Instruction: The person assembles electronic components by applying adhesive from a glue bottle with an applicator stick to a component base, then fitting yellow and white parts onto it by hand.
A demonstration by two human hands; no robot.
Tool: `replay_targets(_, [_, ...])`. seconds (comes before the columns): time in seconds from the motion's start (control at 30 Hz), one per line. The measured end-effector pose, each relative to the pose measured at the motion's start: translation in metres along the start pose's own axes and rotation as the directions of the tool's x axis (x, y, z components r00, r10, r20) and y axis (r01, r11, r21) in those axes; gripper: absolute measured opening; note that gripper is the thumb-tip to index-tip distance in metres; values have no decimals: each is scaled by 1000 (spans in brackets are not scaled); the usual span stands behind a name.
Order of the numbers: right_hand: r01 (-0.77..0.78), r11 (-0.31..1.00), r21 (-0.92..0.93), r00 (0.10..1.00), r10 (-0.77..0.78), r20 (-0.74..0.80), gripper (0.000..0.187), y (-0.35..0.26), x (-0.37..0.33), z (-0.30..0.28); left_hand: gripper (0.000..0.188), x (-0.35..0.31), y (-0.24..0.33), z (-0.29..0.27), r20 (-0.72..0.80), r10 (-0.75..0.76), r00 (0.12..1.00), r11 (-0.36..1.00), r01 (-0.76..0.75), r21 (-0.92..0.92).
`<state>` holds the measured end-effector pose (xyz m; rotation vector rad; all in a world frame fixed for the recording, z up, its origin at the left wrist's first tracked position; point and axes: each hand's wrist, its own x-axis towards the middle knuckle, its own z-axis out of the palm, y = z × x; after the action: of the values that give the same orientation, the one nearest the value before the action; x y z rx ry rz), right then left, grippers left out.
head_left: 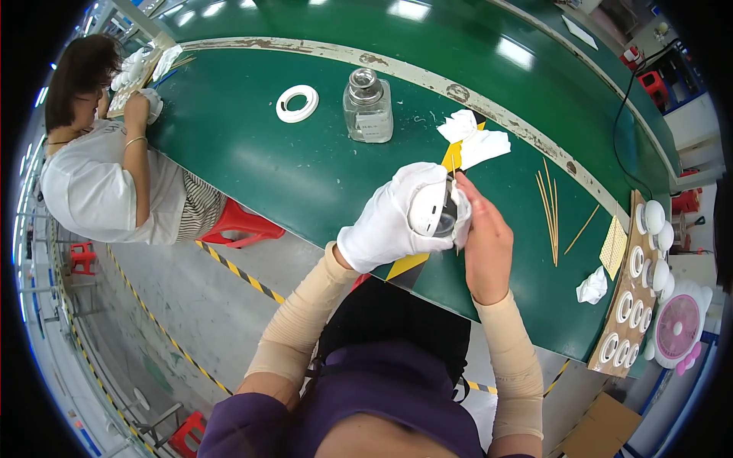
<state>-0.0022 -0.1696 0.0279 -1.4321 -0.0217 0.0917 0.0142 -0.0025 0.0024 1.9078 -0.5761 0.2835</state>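
A white dome camera [426, 209] with a dark, glossy round cover [446, 217] is in my left hand [387, 212], which wears a white glove and closes around it. My bare right hand [489, 238] is pressed in from the right, fingers bent toward the dome. Some crumpled white material [463, 217] lies between that hand and the cover; whether it is cloth or glove fingers I cannot tell. Beyond my hands, white cloths [482, 145] lie on yellow-and-black tape. A clear glass bottle [368, 111] stands farther off, with a white ring [297, 104] to its left.
On the green table [305, 172], thin wooden sticks [550, 217] and a crumpled white cloth [592, 286] lie to the right. A board [615, 324] holds several white rings and domes beside a pink fan [678, 325]. Another person [114, 175] works at the left, near a red stool [243, 224].
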Motion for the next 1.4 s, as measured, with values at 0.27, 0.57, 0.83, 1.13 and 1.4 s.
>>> replay_targets(0.27, [533,555,-639,818,-531,221,21,-14,10,0,89,-3,0,6,-42,-86,995,996,85,-21])
replay_targets(0.57, [742,130,-658,575,-628,524,21,-15,25,-4,93,-4,-7,7,-28,-29,999,999,30,25])
replay_targets(0.83, [691,355,-629,669,-644,371,19,-6,34,-6,96,-6,-7,7,-41,-3,999,999,5,32])
replay_targets(1.13, [570,545,-615,801,-537,266,10,-21,38,-14,90,-3,-6,4,-60,-3,998,999,5,35])
replay_targets(1.4, [717,329,-615,655,-620,432,18,-12,30,-7,88,-4,-5,7,-72,7,997,999,-4,32])
